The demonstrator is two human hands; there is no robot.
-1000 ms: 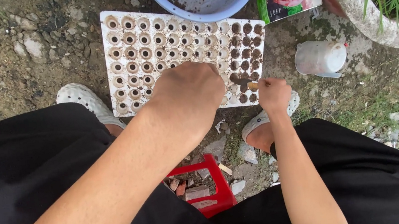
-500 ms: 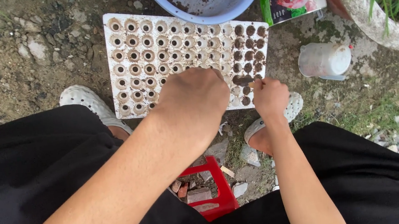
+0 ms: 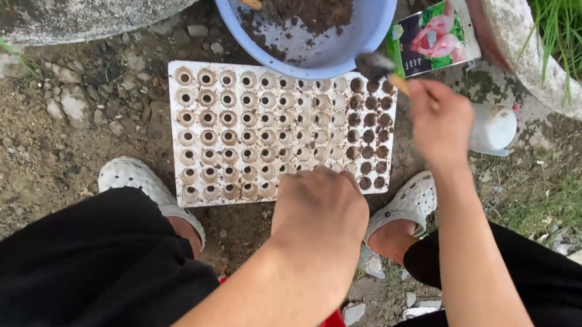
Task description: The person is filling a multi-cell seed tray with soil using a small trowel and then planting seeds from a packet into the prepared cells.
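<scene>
Filling a seed tray [image 3: 256,127] with soil

Right hand [image 3: 441,121] grips a spoon [image 3: 377,67] above the tray's right edge; left hand [image 3: 319,216], loosely curled, rests on its near edge.

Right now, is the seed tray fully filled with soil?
No, partly. On the seed tray, only the rightmost columns hold dark soil; the remaining cells look pale and empty.
</scene>
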